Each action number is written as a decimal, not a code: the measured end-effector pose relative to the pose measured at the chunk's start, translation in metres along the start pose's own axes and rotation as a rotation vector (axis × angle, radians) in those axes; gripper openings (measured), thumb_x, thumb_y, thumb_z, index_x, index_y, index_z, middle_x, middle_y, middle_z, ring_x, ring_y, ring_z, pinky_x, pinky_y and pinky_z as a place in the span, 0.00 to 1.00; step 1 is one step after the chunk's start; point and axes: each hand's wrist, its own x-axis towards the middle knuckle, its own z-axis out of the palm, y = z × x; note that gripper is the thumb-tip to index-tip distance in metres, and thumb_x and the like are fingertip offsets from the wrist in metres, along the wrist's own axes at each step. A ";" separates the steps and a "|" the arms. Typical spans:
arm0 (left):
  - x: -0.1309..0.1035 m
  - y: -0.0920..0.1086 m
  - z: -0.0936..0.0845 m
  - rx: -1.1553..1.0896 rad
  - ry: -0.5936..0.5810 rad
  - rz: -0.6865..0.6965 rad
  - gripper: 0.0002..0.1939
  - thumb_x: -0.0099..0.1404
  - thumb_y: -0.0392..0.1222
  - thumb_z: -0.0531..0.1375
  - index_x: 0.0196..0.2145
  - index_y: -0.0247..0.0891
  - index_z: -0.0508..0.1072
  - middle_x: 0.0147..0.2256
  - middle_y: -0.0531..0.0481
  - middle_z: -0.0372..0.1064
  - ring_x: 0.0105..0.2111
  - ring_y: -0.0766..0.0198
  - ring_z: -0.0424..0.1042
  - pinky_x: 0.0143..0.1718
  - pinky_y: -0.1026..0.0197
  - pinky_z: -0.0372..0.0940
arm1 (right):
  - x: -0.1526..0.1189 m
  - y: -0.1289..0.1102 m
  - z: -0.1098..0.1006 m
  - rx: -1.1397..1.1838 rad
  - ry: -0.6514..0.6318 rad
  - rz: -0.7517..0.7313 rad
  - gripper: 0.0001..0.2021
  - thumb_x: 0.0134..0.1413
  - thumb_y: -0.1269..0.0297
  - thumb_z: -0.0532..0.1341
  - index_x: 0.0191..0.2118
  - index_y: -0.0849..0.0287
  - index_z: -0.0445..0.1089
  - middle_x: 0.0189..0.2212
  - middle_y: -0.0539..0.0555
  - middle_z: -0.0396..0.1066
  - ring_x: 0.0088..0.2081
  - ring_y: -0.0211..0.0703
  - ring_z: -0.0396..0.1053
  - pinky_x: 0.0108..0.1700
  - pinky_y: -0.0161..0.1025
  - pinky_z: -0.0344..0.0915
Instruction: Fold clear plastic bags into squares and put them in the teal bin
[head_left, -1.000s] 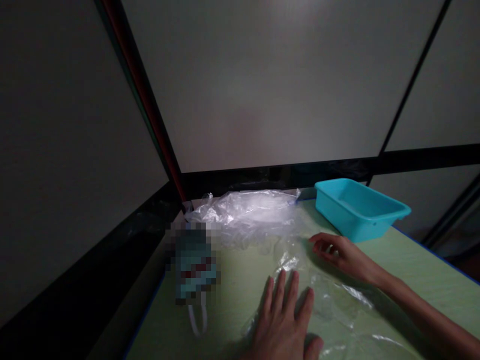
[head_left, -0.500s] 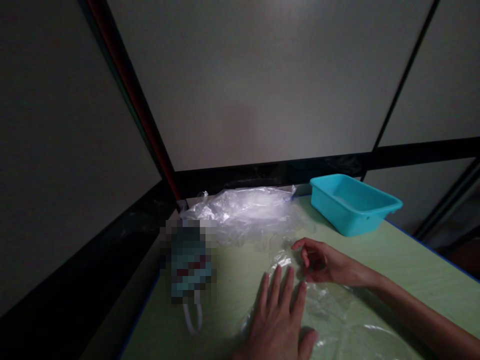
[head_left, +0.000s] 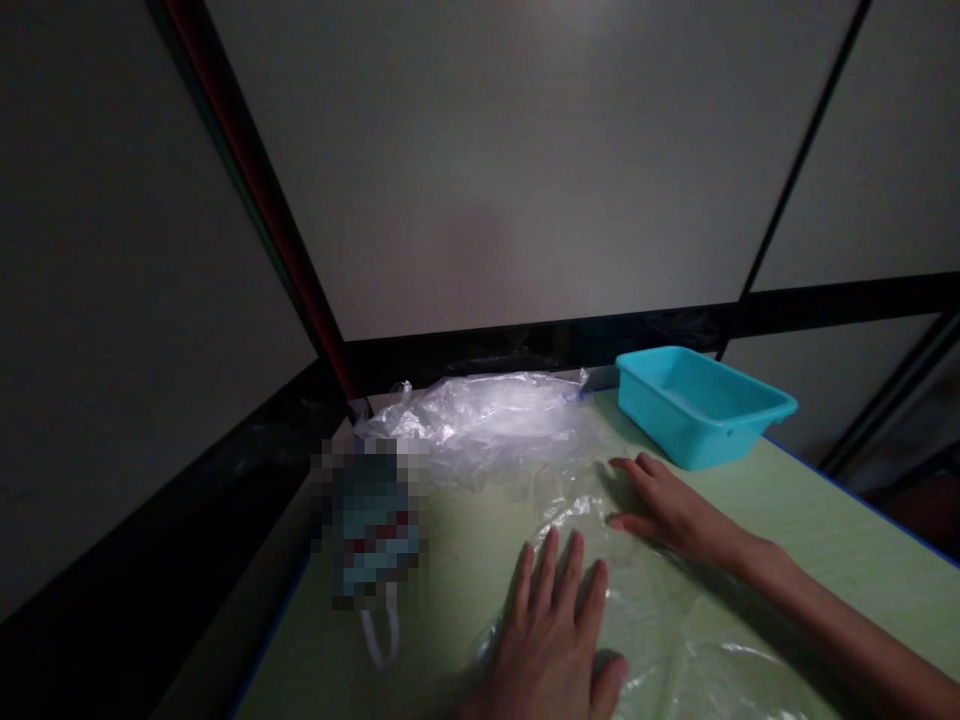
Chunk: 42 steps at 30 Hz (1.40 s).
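Observation:
A clear plastic bag (head_left: 652,610) lies spread over the near part of the pale green table (head_left: 457,560). My left hand (head_left: 551,630) rests flat on its left side, fingers spread and pointing away from me. To the right and a little farther off is my right hand (head_left: 660,500), turned sideways over the bag's far edge. Its thumb and fingers are apart with nothing between them. Whether the right fingertips touch the plastic I cannot tell.
At the back lies a heap of crumpled clear plastic bags (head_left: 487,420) against the wall. A turquoise plastic basin (head_left: 697,410) stands at the back right. On the left is a blurred-out item (head_left: 375,530) with a white strap loop (head_left: 382,635).
My right hand has moved slightly right and away from me, and its curled fingers have opened out. The left hand stays flat on the bag.

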 end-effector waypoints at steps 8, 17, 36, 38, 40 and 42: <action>0.001 -0.002 0.001 -0.004 -0.009 0.012 0.34 0.62 0.49 0.51 0.61 0.40 0.40 0.62 0.44 0.26 0.60 0.47 0.25 0.57 0.40 0.34 | 0.006 -0.025 -0.022 0.004 0.053 -0.086 0.24 0.55 0.58 0.53 0.57 0.57 0.51 0.46 0.60 0.60 0.45 0.50 0.62 0.45 0.46 0.62; 0.001 -0.002 -0.001 0.006 -0.019 0.019 0.34 0.62 0.50 0.51 0.61 0.41 0.39 0.62 0.45 0.25 0.60 0.47 0.25 0.57 0.39 0.33 | 0.004 0.010 -0.007 -0.260 0.032 -0.111 0.28 0.53 0.68 0.53 0.60 0.61 0.46 0.57 0.64 0.53 0.57 0.57 0.50 0.53 0.55 0.54; 0.007 -0.003 -0.002 0.031 -0.037 0.262 0.34 0.63 0.58 0.47 0.60 0.39 0.45 0.61 0.42 0.39 0.60 0.50 0.39 0.59 0.48 0.39 | 0.001 -0.046 -0.002 0.240 -0.412 -0.309 0.24 0.62 0.61 0.45 0.62 0.57 0.42 0.61 0.55 0.45 0.61 0.45 0.43 0.60 0.49 0.42; 0.006 -0.003 -0.002 0.032 -0.041 0.265 0.33 0.63 0.57 0.47 0.61 0.39 0.44 0.62 0.43 0.37 0.61 0.50 0.35 0.59 0.48 0.38 | 0.003 -0.038 0.001 0.187 -0.405 -0.331 0.25 0.62 0.60 0.45 0.62 0.58 0.40 0.61 0.56 0.43 0.61 0.46 0.41 0.61 0.50 0.40; 0.006 -0.004 -0.003 0.029 -0.048 0.275 0.34 0.63 0.57 0.47 0.61 0.39 0.43 0.62 0.43 0.34 0.61 0.51 0.32 0.59 0.48 0.38 | 0.004 -0.030 0.003 0.137 -0.390 -0.353 0.25 0.62 0.60 0.45 0.62 0.58 0.39 0.62 0.55 0.40 0.61 0.45 0.40 0.61 0.50 0.40; 0.005 -0.004 -0.006 0.018 -0.057 0.284 0.34 0.63 0.58 0.47 0.61 0.39 0.44 0.62 0.42 0.33 0.61 0.50 0.31 0.59 0.48 0.37 | 0.005 -0.022 0.005 0.097 -0.386 -0.375 0.25 0.62 0.60 0.45 0.62 0.57 0.38 0.62 0.54 0.39 0.61 0.44 0.39 0.61 0.50 0.39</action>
